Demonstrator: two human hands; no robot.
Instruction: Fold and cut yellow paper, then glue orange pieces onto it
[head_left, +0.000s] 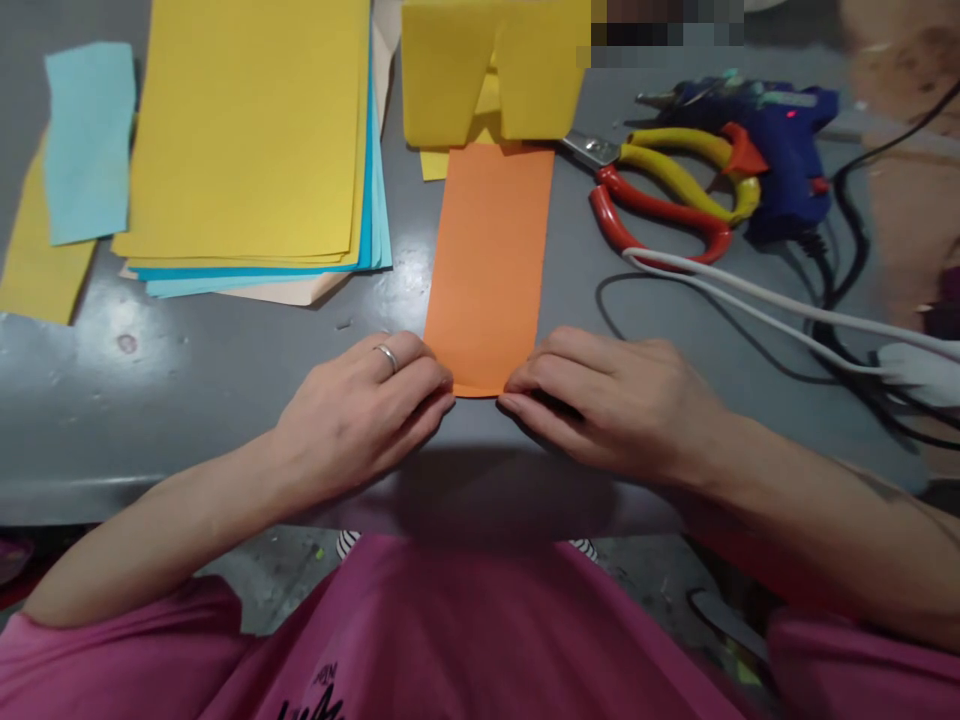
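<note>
1. Strip, orange paper: lay lengthwise on the worktop before the wearer, near end by the worktop's front edge; a narrow fold-like band ran along that end.
2. Left hand, bare, ring on one finger: thumb and fingers closed in a pinch on the strip's near left corner.
3. Right hand, bare: same pinch, on the near right corner.
4. Folded piece, yellow paper: met the strip's far end; which of the two overlapped could not be told.
5. Scissors, one handle yellow, one red: lay open-handled to the right, tip at the folded piece.
6. Glue gun, blue: lay on its side just beyond the scissors.
7. White cable: looped beside the red handle.
8. Paper stack, yellow uppermost, blue sheets beneath: lay to the left.
9. Light blue piece: lay left of the stack, partly over a yellow offcut.
</note>
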